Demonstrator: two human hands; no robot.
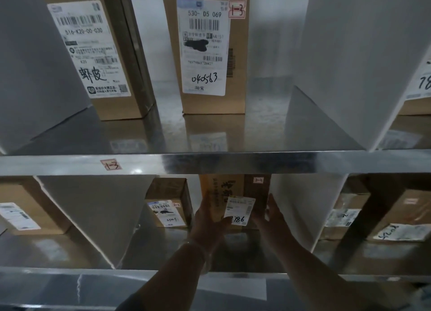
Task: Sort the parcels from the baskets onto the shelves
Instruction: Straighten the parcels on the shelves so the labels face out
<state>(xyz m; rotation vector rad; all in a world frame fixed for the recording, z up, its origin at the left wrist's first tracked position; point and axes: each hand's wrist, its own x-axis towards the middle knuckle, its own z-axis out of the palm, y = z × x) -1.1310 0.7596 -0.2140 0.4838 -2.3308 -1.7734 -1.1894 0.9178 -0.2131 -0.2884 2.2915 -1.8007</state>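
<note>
A brown cardboard parcel with a white label marked 786 stands upright on the lower metal shelf, in the middle bay. My left hand lies against its left side, thumb across the front near the label. My right hand is flat against its right side with straight fingers. Both arms reach into the bay from below. The parcel's base is hidden behind my hands.
A smaller box stands just left of the held parcel. White dividers wall off the bays. The upper shelf, tagged 1-3, carries two tall boxes. More parcels lie in the right bay and the left bay.
</note>
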